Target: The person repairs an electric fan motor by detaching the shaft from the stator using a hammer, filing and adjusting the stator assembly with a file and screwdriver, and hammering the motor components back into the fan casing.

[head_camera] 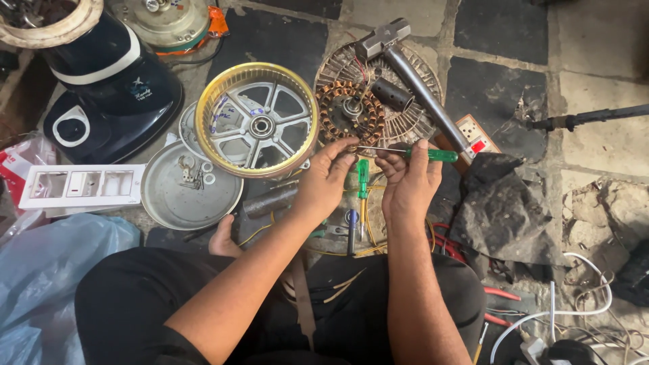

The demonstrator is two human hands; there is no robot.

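My right hand (pixel 407 181) clamps the light, stiff screwdriver (pixel 405 153) by its handle; my left hand (pixel 326 181) pinches its slippery shaft.

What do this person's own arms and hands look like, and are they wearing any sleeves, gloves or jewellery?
Both forearms are bare right up to the frame's lower edge, with no sleeves in view. The left hand and right hand are ungloved. No rings, watch or bracelets show. Black clothing covers the lap beneath the arms.
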